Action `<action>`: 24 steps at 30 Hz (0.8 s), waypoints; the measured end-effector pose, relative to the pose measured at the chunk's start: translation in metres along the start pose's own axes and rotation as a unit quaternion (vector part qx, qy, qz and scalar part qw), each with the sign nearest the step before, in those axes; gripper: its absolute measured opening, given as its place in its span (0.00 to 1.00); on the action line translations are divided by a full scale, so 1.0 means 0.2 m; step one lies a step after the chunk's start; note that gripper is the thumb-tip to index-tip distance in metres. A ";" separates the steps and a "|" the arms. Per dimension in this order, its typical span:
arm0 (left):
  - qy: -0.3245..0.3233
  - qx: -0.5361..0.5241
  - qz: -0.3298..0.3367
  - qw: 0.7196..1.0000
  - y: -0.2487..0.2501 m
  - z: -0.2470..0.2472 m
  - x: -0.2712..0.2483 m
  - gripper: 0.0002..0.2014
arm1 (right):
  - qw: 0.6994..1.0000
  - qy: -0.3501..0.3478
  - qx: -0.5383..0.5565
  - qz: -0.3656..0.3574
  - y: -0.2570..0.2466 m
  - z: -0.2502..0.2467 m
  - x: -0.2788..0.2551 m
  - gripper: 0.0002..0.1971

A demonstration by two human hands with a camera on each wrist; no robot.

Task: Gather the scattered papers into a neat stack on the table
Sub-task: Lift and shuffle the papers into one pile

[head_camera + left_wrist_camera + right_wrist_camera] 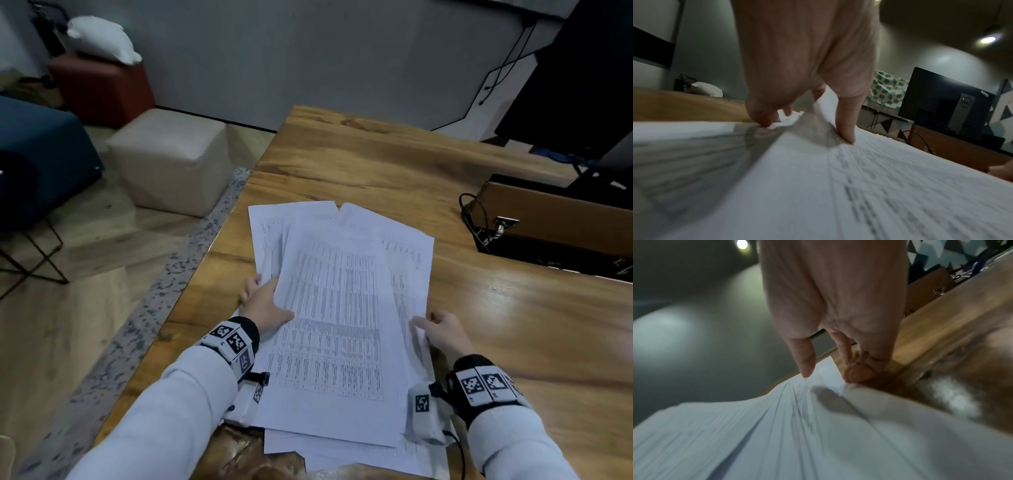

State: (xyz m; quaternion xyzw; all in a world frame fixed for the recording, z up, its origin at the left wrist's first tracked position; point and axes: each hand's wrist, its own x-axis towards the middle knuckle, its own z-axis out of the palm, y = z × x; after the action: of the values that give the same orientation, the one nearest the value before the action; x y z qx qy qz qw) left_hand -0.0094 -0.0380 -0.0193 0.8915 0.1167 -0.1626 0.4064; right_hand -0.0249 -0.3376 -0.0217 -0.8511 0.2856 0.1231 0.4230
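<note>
Papers (337,308) fanned at near left edge of glossy wood-grain table (394,161).
Thin white sheets, printed tables, long axis running 6 to 12 o'clock, tops splayed. Left hand (265,301) pinches 9 o'clock edge, right hand (443,332) pinches 3 o'clock edge.

White papers (339,308) carry black printed grids; the table (376,164) is streaked brown wood; sleeves (164,421) are pale blue, wristbands (236,342) black-and-white checked.

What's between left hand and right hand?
Head view: only the fanned pile of white printed paper sheets on the wooden table spans from left hand to right hand.
</note>
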 end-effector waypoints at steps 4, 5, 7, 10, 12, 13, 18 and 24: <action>-0.014 -0.017 -0.020 1.000 0.00 -0.01 0.00 0.28 | 0.999 -0.029 -0.036 0.019 -0.01 0.05 0.00 0.22; -0.021 -0.023 -0.016 0.999 0.00 -0.01 0.01 0.26 | 0.998 -0.027 -0.060 0.015 -0.02 0.07 0.01 0.25; -0.030 -0.040 -0.010 0.999 0.00 0.00 0.01 0.25 | 0.994 -0.023 -0.103 0.011 -0.07 0.10 -0.03 0.27; 0.001 -0.005 0.026 1.000 0.00 0.02 0.00 0.22 | 0.996 -0.011 -0.081 0.020 -0.07 0.11 -0.04 0.31; 0.045 0.070 0.065 0.994 0.01 0.03 -0.02 0.19 | 0.999 -0.004 -0.048 0.008 -0.07 0.10 -0.03 0.31; 0.055 0.094 0.084 0.991 0.02 0.04 -0.03 0.21 | 0.999 -0.005 -0.043 0.005 -0.06 0.10 -0.01 0.31; 0.029 0.103 0.119 0.987 0.01 0.06 -0.03 0.26 | 0.998 -0.007 0.047 0.047 0.01 0.11 0.03 0.24; 0.016 0.124 0.164 0.978 0.02 0.07 -0.09 0.21 | 0.991 0.017 0.118 0.054 0.13 0.13 0.12 0.25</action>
State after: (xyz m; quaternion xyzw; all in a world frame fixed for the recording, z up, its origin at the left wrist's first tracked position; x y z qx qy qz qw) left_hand -0.0274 -0.0527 -0.0192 0.9445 -0.0461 -0.0925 0.3118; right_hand -0.0197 -0.3396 -0.0649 -0.7806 0.3505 0.0968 0.5084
